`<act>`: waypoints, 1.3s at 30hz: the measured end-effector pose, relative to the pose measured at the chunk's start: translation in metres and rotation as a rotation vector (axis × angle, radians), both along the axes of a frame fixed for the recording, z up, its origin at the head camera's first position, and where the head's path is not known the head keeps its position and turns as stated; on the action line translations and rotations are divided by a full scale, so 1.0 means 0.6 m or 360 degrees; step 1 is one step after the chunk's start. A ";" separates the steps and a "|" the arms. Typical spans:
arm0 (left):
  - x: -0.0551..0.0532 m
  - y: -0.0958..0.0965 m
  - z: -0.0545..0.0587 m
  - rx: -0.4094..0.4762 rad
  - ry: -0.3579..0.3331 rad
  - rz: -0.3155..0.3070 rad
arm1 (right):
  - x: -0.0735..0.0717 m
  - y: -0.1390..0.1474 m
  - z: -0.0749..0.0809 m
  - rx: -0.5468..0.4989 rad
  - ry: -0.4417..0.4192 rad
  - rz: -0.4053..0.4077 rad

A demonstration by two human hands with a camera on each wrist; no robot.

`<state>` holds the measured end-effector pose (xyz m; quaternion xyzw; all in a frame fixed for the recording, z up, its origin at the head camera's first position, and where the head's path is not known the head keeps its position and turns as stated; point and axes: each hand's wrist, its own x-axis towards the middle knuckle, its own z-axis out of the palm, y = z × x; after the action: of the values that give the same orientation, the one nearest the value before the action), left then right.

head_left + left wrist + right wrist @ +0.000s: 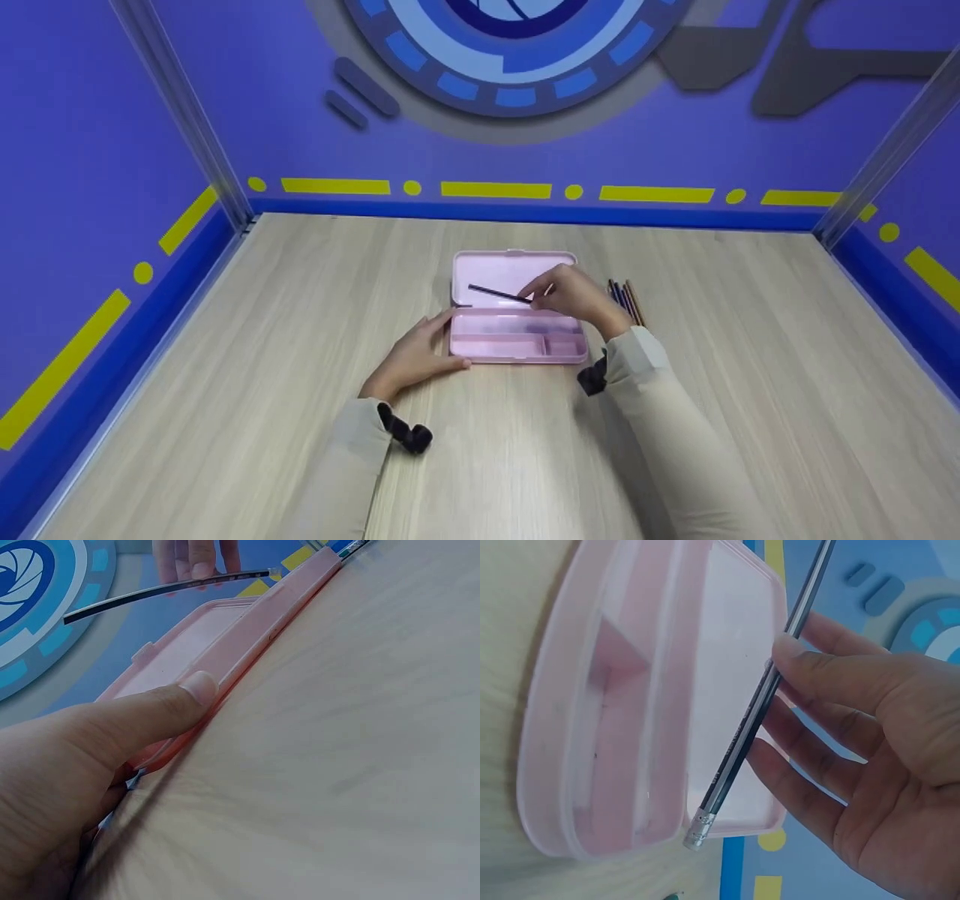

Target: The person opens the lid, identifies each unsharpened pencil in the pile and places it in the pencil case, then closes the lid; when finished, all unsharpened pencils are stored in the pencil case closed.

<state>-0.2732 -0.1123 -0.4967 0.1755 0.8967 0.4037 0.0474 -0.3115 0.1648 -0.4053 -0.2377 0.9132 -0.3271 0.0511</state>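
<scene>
A pink pencil case [495, 361] lies on the table with its lid [487, 268] folded back. Its tray has one long compartment at the back and two smaller ones in front, with nothing visible inside. My left hand [415, 356] holds the case's left end, thumb on the front wall [225, 682] and fingers at the side. Above the case, my right hand [571, 291] pinches a dark striped pencil [756, 709] between thumb and fingers. The pencil has a metal ferrule and eraser at its lower end in the right wrist view, and tilts over the lid, apart from the tray.
Several pencils [634, 300] lie side by side on the wooden table [720, 375], right of the case and partly behind the right wrist. Blue panels [517, 161] with yellow marks stand around the back and sides.
</scene>
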 end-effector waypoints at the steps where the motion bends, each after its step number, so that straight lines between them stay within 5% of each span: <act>1: 0.000 0.000 0.000 0.0002 0.0001 0.0000 | -0.001 -0.002 -0.002 -0.0007 0.0005 0.0005; 18: -0.002 -0.001 -0.002 -0.0013 0.0025 -0.0009 | -0.004 -0.019 -0.034 0.0102 0.0007 -0.0107; 39: 0.000 -0.002 0.000 -0.0004 0.0010 -0.0006 | 0.003 -0.016 -0.031 0.0136 -0.0120 -0.0183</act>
<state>-0.2732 -0.1132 -0.4970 0.1784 0.8969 0.4020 0.0457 -0.3096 0.1550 -0.4237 -0.1699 0.9359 -0.2989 0.0768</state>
